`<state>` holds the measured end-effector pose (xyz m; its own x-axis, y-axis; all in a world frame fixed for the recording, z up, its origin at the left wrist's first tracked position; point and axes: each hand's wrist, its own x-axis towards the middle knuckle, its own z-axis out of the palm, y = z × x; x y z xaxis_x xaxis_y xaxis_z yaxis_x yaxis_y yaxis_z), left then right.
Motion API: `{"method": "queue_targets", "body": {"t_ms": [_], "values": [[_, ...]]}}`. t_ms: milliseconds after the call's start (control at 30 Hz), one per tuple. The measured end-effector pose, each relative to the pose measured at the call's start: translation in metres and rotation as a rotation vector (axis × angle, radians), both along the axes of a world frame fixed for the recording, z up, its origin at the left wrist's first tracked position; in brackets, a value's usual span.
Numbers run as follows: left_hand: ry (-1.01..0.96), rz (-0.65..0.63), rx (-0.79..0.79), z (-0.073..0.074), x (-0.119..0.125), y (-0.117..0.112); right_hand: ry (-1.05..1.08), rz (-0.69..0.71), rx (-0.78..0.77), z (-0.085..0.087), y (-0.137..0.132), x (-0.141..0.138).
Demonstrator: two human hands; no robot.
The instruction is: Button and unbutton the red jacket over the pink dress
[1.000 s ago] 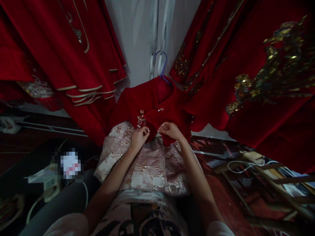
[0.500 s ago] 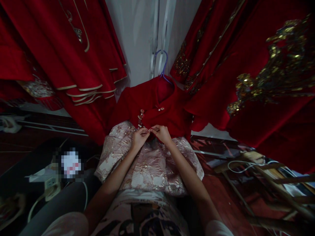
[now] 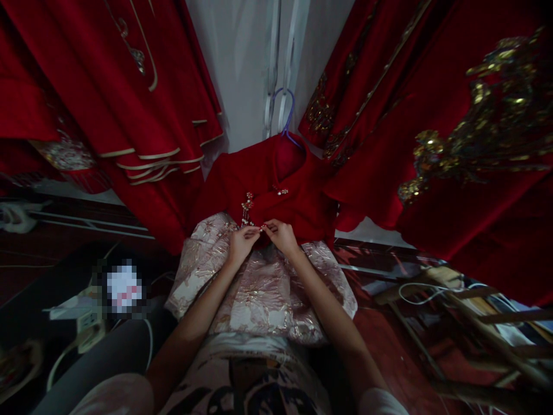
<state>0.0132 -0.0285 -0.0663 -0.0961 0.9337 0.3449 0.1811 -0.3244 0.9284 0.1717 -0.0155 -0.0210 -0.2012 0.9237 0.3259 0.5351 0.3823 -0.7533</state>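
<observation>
A red top (image 3: 254,167) with a stand collar hangs on a purple hanger (image 3: 290,112) in front of me. Below it spreads a pale pink brocade skirt (image 3: 259,308) with metallic threads. My left hand (image 3: 242,243) and my right hand (image 3: 280,235) meet at the top's lower front, each with thumb and fingers pinched. Between the fingertips shows a small shiny beaded fastener (image 3: 261,229), partly hidden by the fingers. Just above my left hand a beaded ornament with dangling strands (image 3: 247,204) is fixed to the top; another beaded clasp (image 3: 281,191) lies near the collar.
Red garments (image 3: 159,104) with pale edging hang at left, and red garments with gold sequins (image 3: 479,115) at right. A power strip (image 3: 90,325) with cables lies at lower left. A wooden frame (image 3: 466,323) with a white cable stands at right.
My left hand has shifted slightly left and down, and my right hand a touch left. Both stay pinched at the beaded fastener; the garments hang as before.
</observation>
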Motion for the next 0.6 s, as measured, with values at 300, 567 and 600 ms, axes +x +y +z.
{"method": "queue_targets", "body": {"t_ms": [300,567,600], "values": [[0.189,0.328,0.111,0.016,-0.006,-0.006,0.053,-0.086,0.139,0.038,-0.005,0.019],[0.442,0.213,0.130,0.021,-0.002,-0.013,0.074,-0.129,0.107,0.049,-0.006,0.029],[0.459,0.184,0.133,0.021,-0.001,-0.014,0.069,-0.123,0.101,0.048,-0.005,0.030]]}}
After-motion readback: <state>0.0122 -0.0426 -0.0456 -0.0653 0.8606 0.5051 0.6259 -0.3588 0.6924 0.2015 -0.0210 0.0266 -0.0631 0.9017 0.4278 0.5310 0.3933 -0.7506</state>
